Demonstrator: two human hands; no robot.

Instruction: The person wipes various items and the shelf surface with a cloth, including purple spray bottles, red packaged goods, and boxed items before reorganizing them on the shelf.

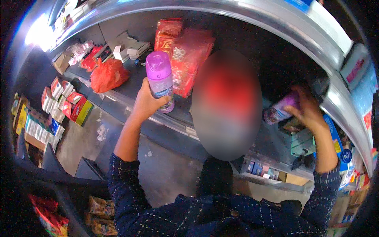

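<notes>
My left hand [149, 99] is closed around the lower part of a purple-capped plastic bottle or canister [160, 71], held upright above the dark shelf. Toward the right, my right hand [308, 109] grips a second purple container [282, 108] of similar look, tilted and somewhat blurred. Behind the first container, red plastic packets with gold print [189, 56] lie on the shelf. An oval blur hides whatever is between my two arms.
A knotted red plastic bag [109, 75] and small white boxes [137, 49] occupy the shelf's left part. Stacked cartons [78, 108] stand at the far left. Green boxes [302, 141] sit below my right hand. A curved metal edge [237, 13] crosses the top.
</notes>
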